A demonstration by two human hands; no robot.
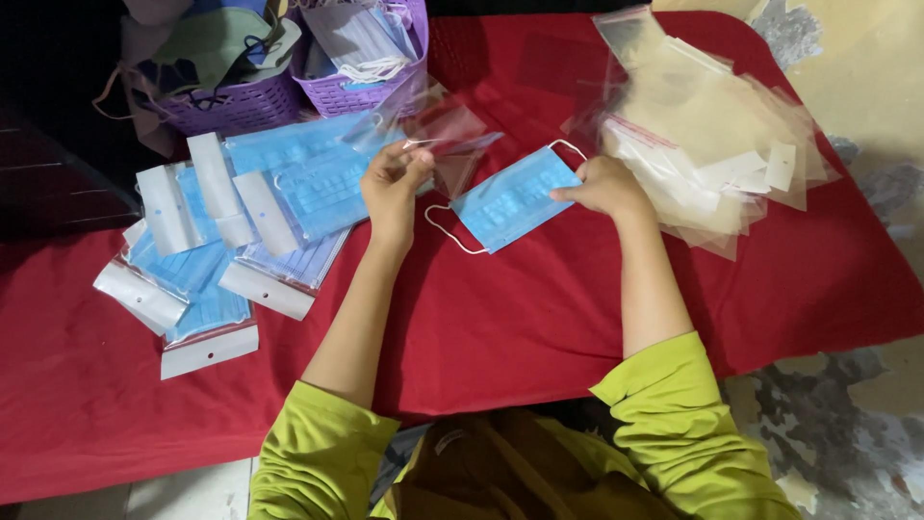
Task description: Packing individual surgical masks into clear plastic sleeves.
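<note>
My right hand (603, 186) pinches the right end of a blue face mask (510, 200) with white ear loops, held just above the red cloth (539, 308). My left hand (393, 178) holds a clear plastic sleeve (438, 135) by its edge, up and to the left of the mask. The mask's left end lies close to the sleeve's opening, though whether it is inside I cannot tell.
A heap of empty clear sleeves (703, 135) lies at the right. Packed blue masks (241, 221) in sleeves with white headers spread at the left. Two purple baskets (279, 96) stand at the back left, one holding loose masks. Bare floor (847, 424) shows at the right.
</note>
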